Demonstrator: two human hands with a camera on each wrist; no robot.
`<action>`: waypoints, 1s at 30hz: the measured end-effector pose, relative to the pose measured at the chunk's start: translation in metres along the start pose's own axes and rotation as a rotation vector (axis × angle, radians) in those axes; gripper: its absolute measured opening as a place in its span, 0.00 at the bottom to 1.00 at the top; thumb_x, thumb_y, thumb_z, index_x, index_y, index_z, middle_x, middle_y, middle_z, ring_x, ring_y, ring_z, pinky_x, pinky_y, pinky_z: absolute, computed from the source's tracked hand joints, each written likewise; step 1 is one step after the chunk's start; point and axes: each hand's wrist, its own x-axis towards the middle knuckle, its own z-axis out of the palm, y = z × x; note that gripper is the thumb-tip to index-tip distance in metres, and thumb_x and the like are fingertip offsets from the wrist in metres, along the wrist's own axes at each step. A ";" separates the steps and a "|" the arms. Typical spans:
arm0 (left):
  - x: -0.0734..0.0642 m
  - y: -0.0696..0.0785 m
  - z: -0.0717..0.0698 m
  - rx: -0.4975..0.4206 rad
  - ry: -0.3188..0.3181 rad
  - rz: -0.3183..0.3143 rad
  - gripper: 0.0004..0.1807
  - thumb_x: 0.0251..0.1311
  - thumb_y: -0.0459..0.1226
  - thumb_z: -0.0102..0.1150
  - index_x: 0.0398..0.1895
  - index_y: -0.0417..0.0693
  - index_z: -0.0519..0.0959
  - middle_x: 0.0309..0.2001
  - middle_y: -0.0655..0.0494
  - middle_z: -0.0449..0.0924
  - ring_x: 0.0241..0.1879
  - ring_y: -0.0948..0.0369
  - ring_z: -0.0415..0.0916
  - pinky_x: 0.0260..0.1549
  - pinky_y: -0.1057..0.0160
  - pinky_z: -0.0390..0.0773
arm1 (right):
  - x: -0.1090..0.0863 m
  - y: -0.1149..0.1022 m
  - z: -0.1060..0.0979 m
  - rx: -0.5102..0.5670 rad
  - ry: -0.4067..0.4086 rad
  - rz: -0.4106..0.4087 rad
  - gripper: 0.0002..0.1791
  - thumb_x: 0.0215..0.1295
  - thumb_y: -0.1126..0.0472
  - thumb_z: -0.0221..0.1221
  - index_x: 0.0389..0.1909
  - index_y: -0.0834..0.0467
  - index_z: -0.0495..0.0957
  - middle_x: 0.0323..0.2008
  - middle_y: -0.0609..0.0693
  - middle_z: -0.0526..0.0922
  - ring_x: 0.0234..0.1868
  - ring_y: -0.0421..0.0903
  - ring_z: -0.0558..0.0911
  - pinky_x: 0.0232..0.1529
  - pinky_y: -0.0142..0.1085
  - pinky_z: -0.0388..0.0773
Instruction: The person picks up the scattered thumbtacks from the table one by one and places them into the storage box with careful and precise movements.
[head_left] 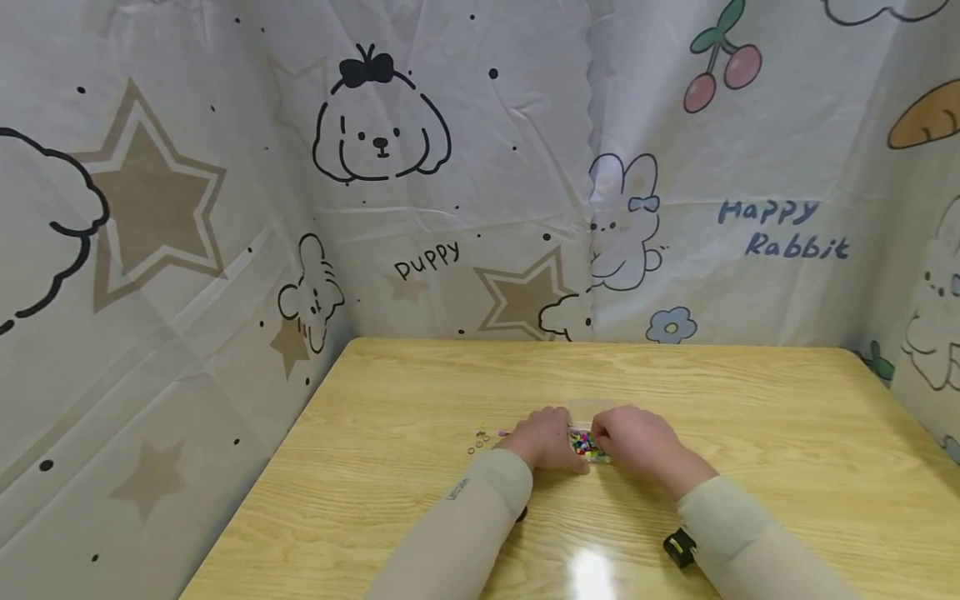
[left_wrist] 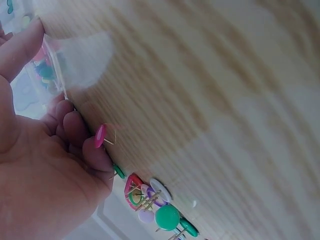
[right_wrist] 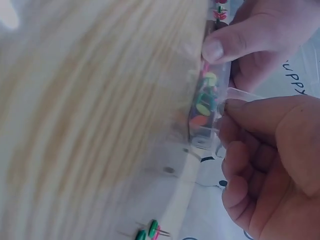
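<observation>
A clear plastic box (head_left: 598,457) filled with colourful thumbtacks (head_left: 582,443) sits on the table. My left hand (head_left: 545,437) grips its left end, the thumb on the near side. The right wrist view shows that thumb against the wall of the box (right_wrist: 200,142). Over the right part of the box is my right hand (right_wrist: 270,145), its fingers curled and its thumb and forefinger together at the rim. I cannot tell whether a thumbtack is between them. The transparent lid (head_left: 588,409) stands open at the back.
Beside my left hand lie several loose thumbtacks (left_wrist: 166,217), with a pink thumbtack (left_wrist: 101,136) close to its fingers. More green thumbtacks (right_wrist: 152,228) show in the right wrist view. A printed curtain (head_left: 465,192) hangs behind the wooden table (head_left: 420,375).
</observation>
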 end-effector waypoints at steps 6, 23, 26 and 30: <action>-0.001 0.001 0.000 -0.007 0.009 -0.006 0.28 0.50 0.57 0.77 0.43 0.52 0.75 0.34 0.61 0.72 0.34 0.60 0.70 0.38 0.57 0.73 | -0.003 0.005 -0.001 0.040 0.006 -0.021 0.05 0.68 0.64 0.64 0.33 0.52 0.85 0.32 0.41 0.83 0.34 0.41 0.80 0.42 0.45 0.80; -0.001 -0.001 0.002 -0.014 0.019 -0.010 0.30 0.49 0.57 0.77 0.46 0.52 0.75 0.36 0.61 0.72 0.39 0.59 0.70 0.45 0.55 0.72 | -0.040 0.048 -0.031 -0.016 -0.160 0.091 0.04 0.63 0.64 0.64 0.31 0.54 0.78 0.28 0.44 0.77 0.28 0.44 0.73 0.32 0.43 0.73; -0.001 0.000 0.002 -0.007 0.020 -0.014 0.31 0.49 0.58 0.77 0.48 0.52 0.75 0.37 0.62 0.72 0.39 0.59 0.70 0.48 0.54 0.72 | -0.044 0.051 -0.029 -0.017 -0.182 0.113 0.08 0.61 0.67 0.62 0.27 0.51 0.76 0.26 0.44 0.75 0.27 0.45 0.72 0.31 0.42 0.71; -0.002 0.001 0.002 0.013 0.023 -0.021 0.32 0.48 0.59 0.77 0.50 0.53 0.76 0.37 0.63 0.73 0.40 0.59 0.72 0.52 0.52 0.70 | -0.046 0.051 -0.027 -0.024 -0.173 0.101 0.10 0.57 0.69 0.59 0.24 0.50 0.74 0.22 0.44 0.73 0.25 0.44 0.72 0.28 0.41 0.69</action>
